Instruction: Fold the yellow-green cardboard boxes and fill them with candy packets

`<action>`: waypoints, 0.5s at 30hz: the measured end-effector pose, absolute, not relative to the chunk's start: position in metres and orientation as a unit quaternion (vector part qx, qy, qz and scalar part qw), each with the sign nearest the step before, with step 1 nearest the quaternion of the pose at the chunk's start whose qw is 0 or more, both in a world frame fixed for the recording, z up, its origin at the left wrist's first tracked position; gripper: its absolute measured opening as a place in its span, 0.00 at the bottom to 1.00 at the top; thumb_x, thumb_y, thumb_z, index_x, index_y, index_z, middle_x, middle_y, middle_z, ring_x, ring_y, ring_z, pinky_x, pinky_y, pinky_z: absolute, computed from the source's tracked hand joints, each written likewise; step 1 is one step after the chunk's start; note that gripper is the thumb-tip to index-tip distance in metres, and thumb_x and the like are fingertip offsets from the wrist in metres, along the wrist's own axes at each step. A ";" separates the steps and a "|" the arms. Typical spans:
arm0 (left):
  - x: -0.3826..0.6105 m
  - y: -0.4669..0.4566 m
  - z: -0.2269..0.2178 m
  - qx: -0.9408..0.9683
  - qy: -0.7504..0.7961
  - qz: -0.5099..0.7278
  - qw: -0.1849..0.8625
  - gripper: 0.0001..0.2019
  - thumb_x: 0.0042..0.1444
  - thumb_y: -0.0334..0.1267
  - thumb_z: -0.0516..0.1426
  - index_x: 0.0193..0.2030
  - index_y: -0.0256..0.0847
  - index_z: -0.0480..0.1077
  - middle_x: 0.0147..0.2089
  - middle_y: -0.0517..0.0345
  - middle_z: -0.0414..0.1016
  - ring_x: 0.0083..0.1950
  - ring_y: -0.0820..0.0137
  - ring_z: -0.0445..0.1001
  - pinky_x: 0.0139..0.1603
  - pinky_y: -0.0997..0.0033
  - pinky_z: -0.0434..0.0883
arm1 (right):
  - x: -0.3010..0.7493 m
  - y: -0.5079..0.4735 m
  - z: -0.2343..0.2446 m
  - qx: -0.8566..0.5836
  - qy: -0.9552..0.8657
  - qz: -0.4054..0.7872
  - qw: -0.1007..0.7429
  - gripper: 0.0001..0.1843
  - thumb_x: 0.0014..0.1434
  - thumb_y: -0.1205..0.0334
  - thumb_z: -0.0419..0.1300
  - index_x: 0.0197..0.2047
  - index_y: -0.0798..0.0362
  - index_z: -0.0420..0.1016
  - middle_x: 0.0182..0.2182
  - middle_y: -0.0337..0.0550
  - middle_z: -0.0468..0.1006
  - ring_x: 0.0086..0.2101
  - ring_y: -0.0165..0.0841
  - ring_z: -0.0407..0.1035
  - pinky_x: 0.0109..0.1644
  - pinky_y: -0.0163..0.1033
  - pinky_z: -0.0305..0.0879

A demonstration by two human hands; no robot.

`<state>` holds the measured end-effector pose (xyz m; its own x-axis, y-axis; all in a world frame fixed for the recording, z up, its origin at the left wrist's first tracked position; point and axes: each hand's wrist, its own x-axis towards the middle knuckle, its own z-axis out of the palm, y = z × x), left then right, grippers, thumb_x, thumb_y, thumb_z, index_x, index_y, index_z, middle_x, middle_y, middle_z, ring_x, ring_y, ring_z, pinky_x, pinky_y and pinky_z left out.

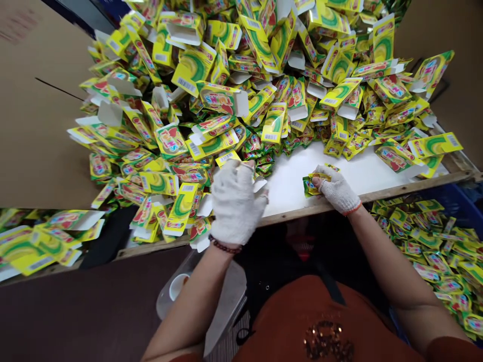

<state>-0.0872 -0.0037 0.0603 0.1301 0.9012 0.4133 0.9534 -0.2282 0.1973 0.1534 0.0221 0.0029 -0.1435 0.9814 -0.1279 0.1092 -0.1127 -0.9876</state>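
My left hand [237,203], in a white fingerless glove, is over the front edge of a heap of small yellow printed cartons [192,68]. Motion smears its fingers, and I cannot make out whether they hold anything. A carton with a barcode [227,158] lies just beyond the fingertips. Over the white tabletop [292,173], my right hand [335,188], gloved the same way, is closed around small green and yellow packets [310,186]. Similar shiny packets [256,146] lie at the foot of the heap, between the two hands.
A wooden strip [294,215] edges the table in front of me. Below right, a blue crate [460,201] holds many yellow packs. Cardboard [45,125] stands on the left. A white cup [178,286] sits in a clear plastic container [226,296] below the table.
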 end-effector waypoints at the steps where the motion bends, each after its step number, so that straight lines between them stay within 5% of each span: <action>1: -0.099 -0.001 0.065 -0.738 -0.643 -0.189 0.072 0.20 0.53 0.40 0.62 0.52 0.39 0.71 0.59 0.35 0.68 0.59 0.43 0.67 0.55 0.43 0.67 | 0.153 0.022 0.001 -0.512 -0.535 0.536 0.404 0.19 0.52 0.45 0.64 0.34 0.52 0.68 0.31 0.41 0.72 0.29 0.32 0.70 0.22 0.33 0.70; 5: -0.123 0.000 0.086 -0.729 -0.646 -0.198 0.110 0.05 0.57 0.37 0.57 0.32 0.41 0.72 0.44 0.43 0.75 0.49 0.51 0.73 0.47 0.51 0.69 | 0.150 0.017 0.001 -0.498 -0.588 0.471 0.430 0.13 0.57 0.50 0.61 0.36 0.52 0.69 0.30 0.42 0.72 0.30 0.35 0.71 0.30 0.40 0.73; 10: -0.100 -0.015 0.104 -0.770 -0.539 -0.339 0.042 0.05 0.59 0.34 0.56 0.32 0.44 0.71 0.35 0.54 0.74 0.41 0.60 0.74 0.43 0.59 0.68 | 0.144 0.002 0.018 -0.395 -0.747 0.315 0.433 0.02 0.58 0.63 0.61 0.33 0.50 0.73 0.48 0.53 0.73 0.58 0.47 0.64 0.59 0.53 0.64; 12: -0.082 -0.011 0.097 -0.773 -0.517 -0.363 -0.066 0.07 0.61 0.36 0.55 0.32 0.44 0.71 0.31 0.58 0.73 0.36 0.66 0.72 0.39 0.64 0.67 | 0.142 -0.002 0.023 -0.363 -0.782 0.318 0.395 0.03 0.59 0.64 0.60 0.33 0.50 0.74 0.50 0.52 0.72 0.56 0.45 0.66 0.57 0.50 0.65; 15: -0.055 0.003 0.072 -0.687 -0.513 -0.458 -0.234 0.07 0.62 0.42 0.56 0.39 0.43 0.71 0.35 0.58 0.75 0.37 0.68 0.74 0.40 0.68 0.70 | 0.138 -0.004 0.021 -0.378 -0.782 0.315 0.384 0.04 0.62 0.66 0.57 0.34 0.51 0.72 0.39 0.46 0.72 0.42 0.37 0.69 0.47 0.42 0.66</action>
